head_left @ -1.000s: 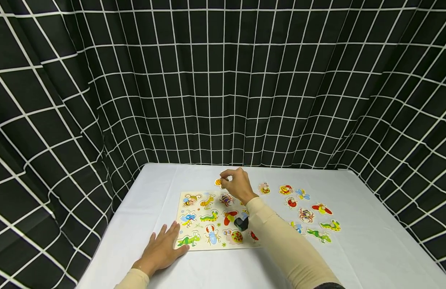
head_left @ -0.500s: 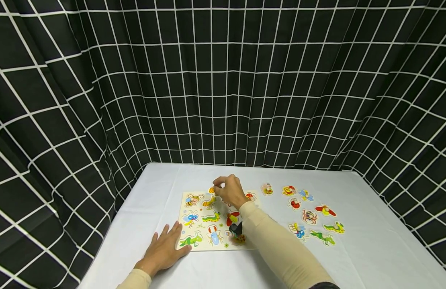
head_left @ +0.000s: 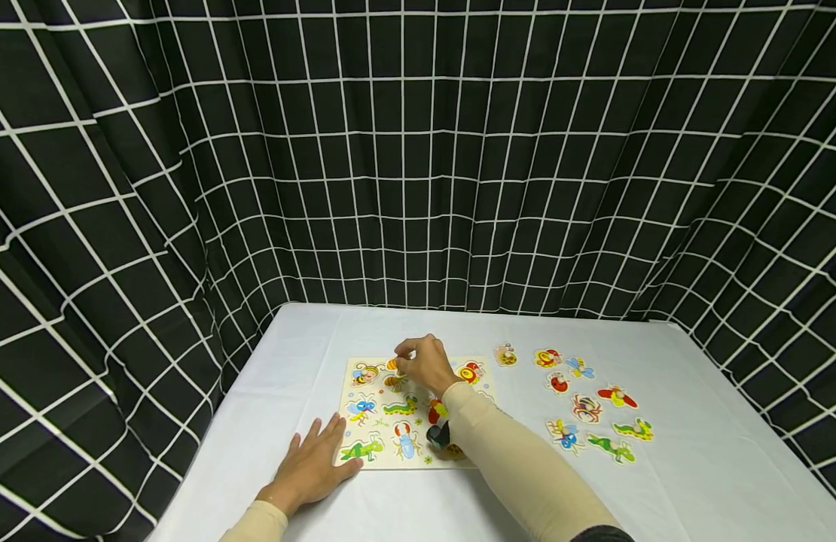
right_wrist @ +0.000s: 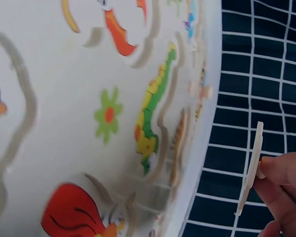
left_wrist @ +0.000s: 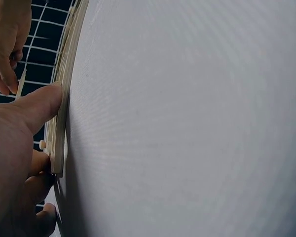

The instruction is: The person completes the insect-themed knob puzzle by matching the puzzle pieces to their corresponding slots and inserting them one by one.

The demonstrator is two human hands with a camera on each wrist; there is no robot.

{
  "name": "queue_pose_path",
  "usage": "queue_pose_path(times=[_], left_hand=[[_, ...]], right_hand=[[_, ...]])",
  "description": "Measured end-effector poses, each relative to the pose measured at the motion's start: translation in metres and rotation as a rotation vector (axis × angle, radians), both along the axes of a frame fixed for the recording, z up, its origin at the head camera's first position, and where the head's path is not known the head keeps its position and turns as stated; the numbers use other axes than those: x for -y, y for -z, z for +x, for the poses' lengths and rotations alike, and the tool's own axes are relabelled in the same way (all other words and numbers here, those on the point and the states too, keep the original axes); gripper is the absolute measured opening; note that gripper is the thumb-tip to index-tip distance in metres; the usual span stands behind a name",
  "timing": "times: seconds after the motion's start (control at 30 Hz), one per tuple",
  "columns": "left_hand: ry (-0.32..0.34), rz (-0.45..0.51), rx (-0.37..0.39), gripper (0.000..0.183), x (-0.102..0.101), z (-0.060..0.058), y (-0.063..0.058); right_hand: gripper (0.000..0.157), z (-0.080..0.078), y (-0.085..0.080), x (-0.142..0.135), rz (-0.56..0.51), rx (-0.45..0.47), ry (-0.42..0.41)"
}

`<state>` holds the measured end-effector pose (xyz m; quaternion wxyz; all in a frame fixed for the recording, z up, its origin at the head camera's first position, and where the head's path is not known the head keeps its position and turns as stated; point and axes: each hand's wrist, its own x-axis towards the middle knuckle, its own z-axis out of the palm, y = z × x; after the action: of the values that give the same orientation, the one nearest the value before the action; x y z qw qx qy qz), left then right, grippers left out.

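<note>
My right hand [head_left: 425, 365] pinches a yellow-orange striped insect puzzle piece [head_left: 392, 364] over the back row of the wooden puzzle board [head_left: 386, 455]. In the right wrist view, the piece [right_wrist: 251, 168] appears edge-on, its small knob between finger and thumb, apart from the board. Below it, the yellow insect picture [head_left: 394, 382] shows on the board. My left hand [head_left: 309, 463] rests at the board's front left corner, fingers spread. Its thumb [left_wrist: 44, 98] touches the board's front edge in the left wrist view. My right forearm hides part of the board's right side.
Several loose insect pieces lie right of the board, including a spider [head_left: 587, 408], a ladybug [head_left: 557, 382], a green grasshopper [head_left: 611, 448] and a snail [head_left: 505, 354]. A white cloth [head_left: 703, 467] covers the table. A black gridded curtain [head_left: 418, 188] surrounds it.
My right hand has moved left and toward me with the striped piece, from behind the board to over its back row. The left hand stays at the corner.
</note>
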<state>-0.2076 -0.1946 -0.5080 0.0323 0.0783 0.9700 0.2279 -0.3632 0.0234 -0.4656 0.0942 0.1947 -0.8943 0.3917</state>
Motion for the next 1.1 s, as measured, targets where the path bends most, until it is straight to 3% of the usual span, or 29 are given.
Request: queue_pose_path(times=[0.4, 0.63, 1.1], left_hand=[[0.000, 0.012, 0.006, 0.082, 0.000, 0.001, 0.000], [0.001, 0.007, -0.002, 0.082, 0.000, 0.002, 0.002], [-0.003, 0.006, 0.004, 0.084, 0.001, 0.000, -0.001]], right_hand=[[0.011, 0.002, 0.012, 0.008, 0.078, 0.076, -0.013], [0.007, 0.001, 0.020, 0.009, 0.157, 0.021, -0.009], [0.007, -0.001, 0.023, 0.010, 0.172, 0.038, 0.013]])
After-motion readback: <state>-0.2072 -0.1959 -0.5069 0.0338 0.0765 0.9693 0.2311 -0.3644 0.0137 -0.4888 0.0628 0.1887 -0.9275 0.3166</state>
